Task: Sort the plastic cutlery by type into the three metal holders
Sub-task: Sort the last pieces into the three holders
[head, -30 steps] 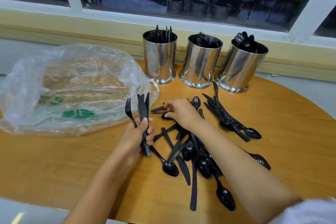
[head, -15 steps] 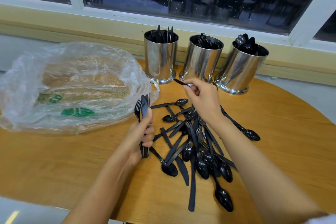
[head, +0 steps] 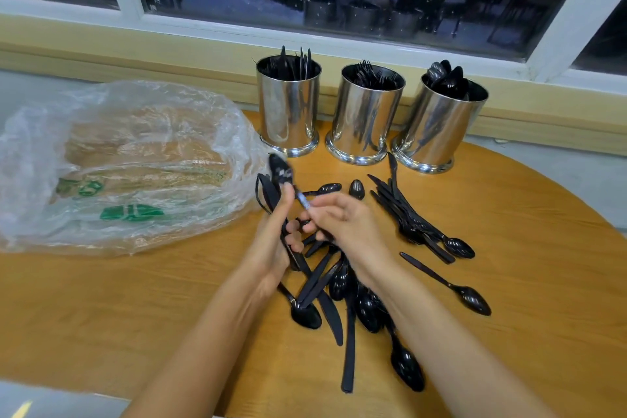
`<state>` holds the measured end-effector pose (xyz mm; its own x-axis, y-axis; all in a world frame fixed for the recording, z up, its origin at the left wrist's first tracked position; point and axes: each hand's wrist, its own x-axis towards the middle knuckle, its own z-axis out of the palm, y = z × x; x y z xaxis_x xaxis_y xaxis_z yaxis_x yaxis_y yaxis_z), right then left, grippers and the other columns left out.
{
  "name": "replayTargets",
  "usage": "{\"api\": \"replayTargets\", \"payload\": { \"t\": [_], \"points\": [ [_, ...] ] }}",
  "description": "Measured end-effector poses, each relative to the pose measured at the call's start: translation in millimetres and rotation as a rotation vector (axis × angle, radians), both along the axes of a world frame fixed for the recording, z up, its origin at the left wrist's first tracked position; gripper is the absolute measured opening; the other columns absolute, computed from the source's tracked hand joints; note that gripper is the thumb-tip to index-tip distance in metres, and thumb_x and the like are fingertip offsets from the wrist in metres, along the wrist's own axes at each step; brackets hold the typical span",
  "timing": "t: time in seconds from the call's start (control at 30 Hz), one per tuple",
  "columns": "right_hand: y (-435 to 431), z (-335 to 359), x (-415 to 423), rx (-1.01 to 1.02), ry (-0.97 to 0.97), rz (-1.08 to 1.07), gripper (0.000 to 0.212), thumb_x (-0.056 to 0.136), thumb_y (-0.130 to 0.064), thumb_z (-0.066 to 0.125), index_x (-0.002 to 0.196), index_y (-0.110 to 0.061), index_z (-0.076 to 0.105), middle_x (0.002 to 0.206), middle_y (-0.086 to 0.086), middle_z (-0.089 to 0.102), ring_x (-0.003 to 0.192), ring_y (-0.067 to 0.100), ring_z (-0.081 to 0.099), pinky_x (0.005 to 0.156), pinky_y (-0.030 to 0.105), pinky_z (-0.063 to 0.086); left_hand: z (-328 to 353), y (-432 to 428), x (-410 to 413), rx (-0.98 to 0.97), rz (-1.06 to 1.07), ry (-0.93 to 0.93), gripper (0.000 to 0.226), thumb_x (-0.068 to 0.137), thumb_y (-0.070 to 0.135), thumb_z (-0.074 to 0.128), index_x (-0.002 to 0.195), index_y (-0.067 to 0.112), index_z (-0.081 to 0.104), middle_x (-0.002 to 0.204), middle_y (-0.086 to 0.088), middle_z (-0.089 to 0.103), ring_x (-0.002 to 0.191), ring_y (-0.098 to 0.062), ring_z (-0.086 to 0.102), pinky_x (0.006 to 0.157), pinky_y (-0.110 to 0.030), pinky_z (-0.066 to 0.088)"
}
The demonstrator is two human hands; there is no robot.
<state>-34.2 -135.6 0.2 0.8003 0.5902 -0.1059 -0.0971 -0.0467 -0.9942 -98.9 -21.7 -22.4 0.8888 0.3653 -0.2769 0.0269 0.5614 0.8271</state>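
Your left hand (head: 271,244) is curled round a bundle of black cutlery (head: 268,193) (gathered, I judge, to save trips to the metal holders (head: 364,119)), while your right hand (head: 342,224) pinches a blurred spoon (head: 281,170) by its handle against it, above the loose pile (head: 339,285).

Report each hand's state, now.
Left hand: grips a bundle of black cutlery.
Right hand: pinches the handle of a black spoon, which is motion-blurred.
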Motion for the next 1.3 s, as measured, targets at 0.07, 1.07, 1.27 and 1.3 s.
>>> {"api": "replayTargets", "payload": {
  "t": [0.07,1.07,1.27,1.3],
  "points": [
    [5,-5,-10,-0.025,-0.016,0.031,0.013,0.092,-0.005,0.063,0.103,-0.001,0.068,0.077,0.008,0.070,0.066,0.010,0.065,0.063,0.018,0.052,3,-5,2,0.013,0.024,-0.011,0.043,0.076,0.061,0.064,0.086,0.018,0.065,0.056,0.003,0.040,0.048,-0.009,0.037,0.052,-0.020,0.038],
    [45,8,82,-0.282,-0.912,-0.181,0.010,0.093,-0.006,0.061,0.101,-0.010,0.062,0.098,0.000,0.064,0.079,0.014,0.066,0.070,0.023,0.054,-13,35,-15,-0.324,0.065,-0.013,0.025,0.098,0.021,0.049,0.118,0.009,0.057,0.067,0.000,0.045,0.050,-0.007,0.040,0.045,-0.020,0.041],
    [2,16,43,0.161,-0.179,-0.237,0.010,0.089,0.000,0.064,0.097,-0.004,0.067,0.087,0.006,0.074,0.088,0.020,0.073,0.082,0.025,0.057,-9,20,-1,-0.271,0.066,0.006,0.033,0.090,0.034,0.056,0.113,0.010,0.057,0.065,0.003,0.042,0.050,-0.006,0.035,0.045,-0.019,0.038],
    [-1,13,34,0.180,-0.174,-0.219,0.011,0.088,0.000,0.066,0.098,-0.004,0.068,0.087,0.007,0.075,0.091,0.020,0.073,0.084,0.026,0.057,-8,16,1,-0.250,0.063,0.012,0.038,0.087,0.040,0.057,0.111,0.010,0.056,0.064,0.004,0.041,0.050,-0.006,0.034,0.045,-0.018,0.036]
  ]
}}
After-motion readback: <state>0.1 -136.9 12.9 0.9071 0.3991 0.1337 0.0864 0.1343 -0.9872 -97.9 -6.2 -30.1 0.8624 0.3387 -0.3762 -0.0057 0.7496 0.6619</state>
